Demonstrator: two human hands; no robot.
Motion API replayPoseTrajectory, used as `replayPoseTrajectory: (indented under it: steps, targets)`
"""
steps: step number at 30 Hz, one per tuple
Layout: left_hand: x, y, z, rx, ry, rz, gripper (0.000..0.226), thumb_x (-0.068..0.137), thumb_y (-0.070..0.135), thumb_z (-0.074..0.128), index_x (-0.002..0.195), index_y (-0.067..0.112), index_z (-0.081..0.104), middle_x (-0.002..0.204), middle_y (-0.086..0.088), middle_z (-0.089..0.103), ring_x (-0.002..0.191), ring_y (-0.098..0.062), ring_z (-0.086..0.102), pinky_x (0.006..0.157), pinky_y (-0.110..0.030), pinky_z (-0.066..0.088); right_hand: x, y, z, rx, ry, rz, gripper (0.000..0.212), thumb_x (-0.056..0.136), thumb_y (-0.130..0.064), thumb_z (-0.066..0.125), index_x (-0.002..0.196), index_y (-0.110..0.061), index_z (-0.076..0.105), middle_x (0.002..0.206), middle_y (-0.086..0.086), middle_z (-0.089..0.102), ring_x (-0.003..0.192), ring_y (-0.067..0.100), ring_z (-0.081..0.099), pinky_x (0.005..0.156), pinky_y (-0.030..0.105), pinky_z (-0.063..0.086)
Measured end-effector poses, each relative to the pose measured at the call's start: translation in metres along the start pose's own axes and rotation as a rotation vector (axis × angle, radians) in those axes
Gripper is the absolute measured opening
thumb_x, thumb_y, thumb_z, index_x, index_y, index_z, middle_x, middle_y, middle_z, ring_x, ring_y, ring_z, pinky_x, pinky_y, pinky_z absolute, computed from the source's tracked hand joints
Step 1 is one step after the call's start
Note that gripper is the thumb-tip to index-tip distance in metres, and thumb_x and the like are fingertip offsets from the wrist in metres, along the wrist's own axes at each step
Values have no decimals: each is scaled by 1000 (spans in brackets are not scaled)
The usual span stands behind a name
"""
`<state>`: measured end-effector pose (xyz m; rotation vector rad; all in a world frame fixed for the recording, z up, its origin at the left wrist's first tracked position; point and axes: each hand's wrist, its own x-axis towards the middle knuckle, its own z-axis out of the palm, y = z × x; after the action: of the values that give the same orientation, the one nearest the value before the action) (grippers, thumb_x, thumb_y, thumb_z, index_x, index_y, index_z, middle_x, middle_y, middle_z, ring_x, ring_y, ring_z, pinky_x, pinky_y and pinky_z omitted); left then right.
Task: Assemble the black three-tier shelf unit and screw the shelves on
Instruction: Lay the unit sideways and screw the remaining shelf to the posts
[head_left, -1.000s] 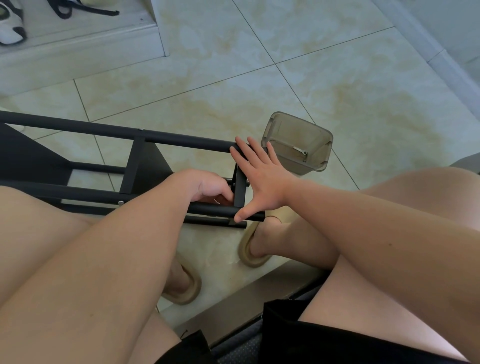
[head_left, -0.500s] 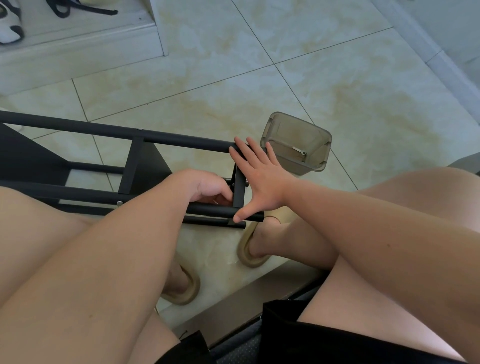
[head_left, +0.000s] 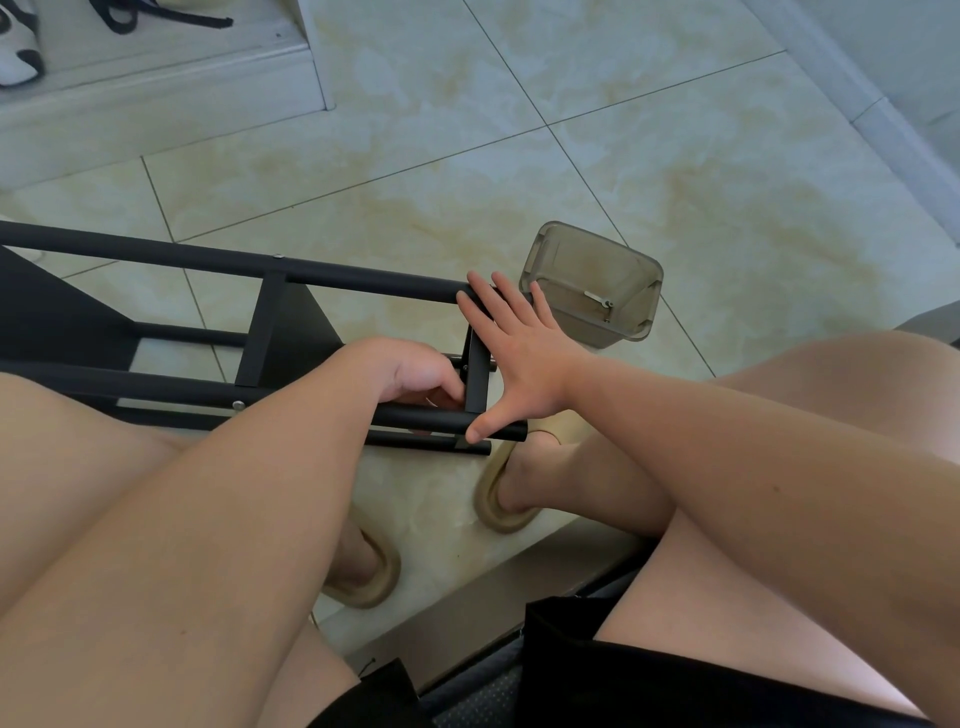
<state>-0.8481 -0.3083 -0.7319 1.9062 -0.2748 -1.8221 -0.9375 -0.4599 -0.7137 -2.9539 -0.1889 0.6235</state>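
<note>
The black shelf unit (head_left: 156, 260) lies on its side on the tiled floor, its tubes running left to right. A black shelf panel (head_left: 296, 338) stands between the tubes. My right hand (head_left: 519, 358) is spread flat against the end shelf (head_left: 477, 384) at the tubes' right ends, thumb on the near tube (head_left: 415, 415), fingers on the far tube. My left hand (head_left: 415, 371) is curled just left of that end shelf, fingers tucked behind it; what they hold is hidden. Silver screw heads (head_left: 238, 405) show on the tubes.
A smoky clear plastic box (head_left: 592, 288) with a small metal tool inside stands right of the frame. My knees and sandalled feet (head_left: 511, 499) flank the frame. A raised step (head_left: 156, 88) with shoes is at the back left, a wall skirting at the far right.
</note>
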Motion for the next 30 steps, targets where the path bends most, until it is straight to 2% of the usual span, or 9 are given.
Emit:
replayPoseTrajectory:
  steps: [2, 7, 10, 12, 13, 16, 21, 26, 30]
  targets:
    - [2, 0, 0, 9, 51, 23, 11, 87, 9, 64, 91, 7, 74, 91, -10, 72, 84, -25, 64, 87, -38, 51, 0, 0, 0, 0, 0, 2, 156, 47, -99, 52, 160, -14, -13, 166, 5, -25, 152, 30, -26, 115, 52, -21]
    - [7, -2, -1, 52, 100, 34, 27, 86, 8, 64, 109, -3, 71, 94, -13, 70, 88, -25, 60, 90, -36, 47, 0, 0, -1, -5, -1, 2, 155, 47, -99, 51, 160, -14, -13, 166, 5, -25, 152, 30, -25, 116, 53, -20]
    - [6, -2, -1, 7, 39, 21, 15, 87, 5, 60, 90, 5, 75, 79, -7, 69, 77, -22, 60, 78, -30, 46, 0, -1, -1, -4, -2, 4, 155, 49, -98, 56, 160, -14, -13, 166, 5, -25, 152, 30, -25, 116, 53, -19]
    - [5, -2, -1, 2, -4, 6, 27, 87, 7, 59, 68, 14, 76, 74, -4, 70, 70, -19, 60, 71, -29, 48, -1, -1, -2, -4, 0, 4, 155, 50, -97, 60, 160, -14, -13, 166, 5, -25, 152, 30, -25, 116, 53, -20]
    - [4, -2, -1, 9, -2, -1, 29, 87, 9, 61, 64, 15, 76, 76, -4, 70, 70, -19, 61, 73, -31, 50, -1, -1, -2, -4, 1, 4, 155, 51, -96, 60, 160, -14, -13, 166, 5, -25, 152, 30, -25, 116, 53, -20]
    - [6, -2, -1, 13, 39, 8, 10, 86, 13, 66, 86, 8, 75, 92, -11, 72, 84, -27, 64, 91, -41, 52, -1, -1, -2, -4, -1, 4, 155, 51, -96, 60, 160, -14, -13, 166, 5, -25, 152, 30, -25, 116, 54, -19]
    - [6, -1, 0, 37, 56, 30, 24, 88, 8, 61, 108, -1, 71, 88, -11, 65, 84, -25, 56, 85, -34, 43, -1, -1, -2, -4, -7, 4, 155, 51, -97, 59, 160, -14, -13, 166, 5, -26, 151, 30, -26, 116, 54, -19]
    - [5, -2, -1, -1, -12, 22, 15, 89, 4, 57, 89, 5, 71, 87, -12, 68, 83, -26, 60, 85, -38, 48, -1, -1, -2, -6, -4, 2, 155, 51, -97, 58, 160, -14, -13, 166, 5, -25, 151, 30, -26, 116, 54, -19]
    - [7, -3, -1, -11, 48, 30, 10, 87, 9, 64, 81, 7, 71, 87, -12, 69, 82, -26, 61, 82, -36, 48, -1, -1, -1, -9, 0, 4, 155, 50, -98, 57, 160, -13, -12, 166, 6, -24, 152, 31, -25, 117, 55, -17]
